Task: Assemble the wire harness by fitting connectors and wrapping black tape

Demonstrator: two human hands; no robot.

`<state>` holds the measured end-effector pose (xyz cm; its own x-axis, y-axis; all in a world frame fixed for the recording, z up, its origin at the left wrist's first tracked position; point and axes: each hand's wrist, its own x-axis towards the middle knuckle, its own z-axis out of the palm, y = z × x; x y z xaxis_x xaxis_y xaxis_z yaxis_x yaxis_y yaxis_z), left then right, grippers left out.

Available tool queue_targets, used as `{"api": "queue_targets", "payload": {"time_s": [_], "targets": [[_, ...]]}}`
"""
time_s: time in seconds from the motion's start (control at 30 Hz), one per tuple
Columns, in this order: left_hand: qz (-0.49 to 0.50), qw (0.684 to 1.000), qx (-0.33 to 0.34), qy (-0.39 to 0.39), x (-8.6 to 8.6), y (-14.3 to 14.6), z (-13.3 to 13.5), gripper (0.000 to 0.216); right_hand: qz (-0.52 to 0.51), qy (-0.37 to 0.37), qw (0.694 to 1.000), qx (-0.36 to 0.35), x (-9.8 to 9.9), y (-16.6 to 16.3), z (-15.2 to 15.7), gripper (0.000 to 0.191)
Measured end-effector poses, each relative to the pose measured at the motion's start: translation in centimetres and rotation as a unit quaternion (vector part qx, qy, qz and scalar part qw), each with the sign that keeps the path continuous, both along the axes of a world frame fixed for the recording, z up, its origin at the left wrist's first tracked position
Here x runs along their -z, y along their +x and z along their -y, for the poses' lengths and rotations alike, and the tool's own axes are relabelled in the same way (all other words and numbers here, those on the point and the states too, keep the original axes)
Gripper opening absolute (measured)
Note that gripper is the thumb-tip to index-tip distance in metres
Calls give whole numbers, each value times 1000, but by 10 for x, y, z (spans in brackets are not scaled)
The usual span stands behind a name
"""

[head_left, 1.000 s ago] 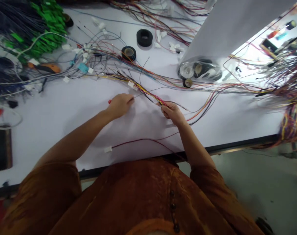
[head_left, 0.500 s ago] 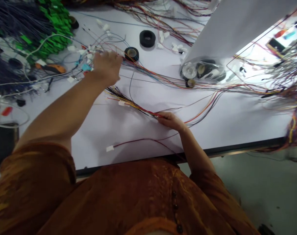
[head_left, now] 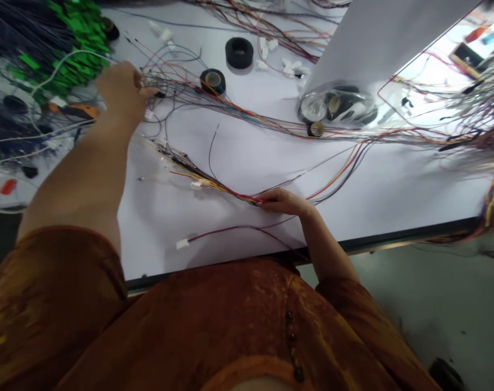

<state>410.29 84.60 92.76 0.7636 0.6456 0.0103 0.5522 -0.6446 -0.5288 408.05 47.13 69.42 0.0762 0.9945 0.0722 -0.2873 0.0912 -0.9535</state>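
My right hand (head_left: pixel 285 202) is closed around a wire bundle (head_left: pixel 226 187) of red, yellow, black and white strands. The loose ends of this bundle fan out to the left, and a small white connector (head_left: pixel 196 185) lies among them. At the upper left my left hand (head_left: pixel 124 89) has its fingers curled around the end of a second group of thin wires (head_left: pixel 250 115); its palm hides the tips. A dark red wire (head_left: pixel 226 230) with a white connector (head_left: pixel 182 244) lies near the table's front edge, below the held bundle.
Two black tape rolls (head_left: pixel 213 81) (head_left: pixel 239 53) lie beyond the wires. A large pale roll (head_left: pixel 364 49) slants down at the upper right, beside bagged tape rolls (head_left: pixel 338 108). Green-tagged cables (head_left: pixel 83 43) and an orange-handled tool (head_left: pixel 81 111) sit left. Tangled wires (head_left: pixel 475 130) fill the right.
My left hand has moved left and closed on the wire ends, and the connectors there are now hidden. My right hand stays about where it was, holding the bundle.
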Motion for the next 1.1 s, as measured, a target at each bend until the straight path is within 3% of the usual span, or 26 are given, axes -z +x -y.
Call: {"api": "queue_targets", "payload": {"time_s": [0.1, 0.13, 0.2, 0.23, 0.3, 0.37, 0.43, 0.5, 0.63, 0.7, 0.8, 0.9, 1.0, 1.03, 1.1], "targets": [[-41, 998, 42, -28, -8, 1, 25, 69, 25, -35, 998, 56, -4, -5, 2, 30], [-55, 994, 86, -41, -9, -1, 42, 74, 54, -40, 995, 79, -7, -7, 1, 29], [-18, 981, 156, -111, -2, -10, 82, 48, 134, -33, 983, 118, -14, -12, 0, 28], [-45, 959, 190, -206, 6, -18, 104, 33, 175, -28, 975, 135, -17, -16, -1, 27], [-143, 885, 197, -396, 26, -35, 142, 28, 221, -30, 959, 175, -23, -23, -3, 27], [-236, 818, 208, -481, 48, -52, 166, 29, 192, -56, 956, 212, -25, -30, -6, 43], [-259, 790, 223, -509, 63, -64, 175, 28, 112, -74, 962, 238, -23, -34, -9, 65], [-230, 800, 231, -504, 71, -72, 175, 23, 7, -75, 963, 260, -19, -33, -13, 72], [-145, 848, 228, -455, 76, -84, 173, 15, -206, -71, 930, 296, -16, -23, -23, 49], [-114, 868, 258, -408, 78, -93, 175, 18, -279, -64, 918, 275, -15, -17, -30, 42], [-128, 869, 330, -345, 83, -108, 173, 29, -366, -39, 898, 241, -8, -5, -41, 39], [-160, 881, 355, -269, 85, -121, 167, 34, -427, 5, 845, 322, 5, 22, -42, 29], [-187, 904, 330, -196, 79, -131, 163, 32, -464, 74, 762, 446, 21, 70, -22, 22], [-196, 912, 314, -179, 75, -134, 163, 32, -515, 119, 684, 503, 26, 89, -11, 23], [-209, 929, 265, -151, 64, -138, 163, 32, -629, 218, 514, 541, 35, 125, 15, 27]]}}
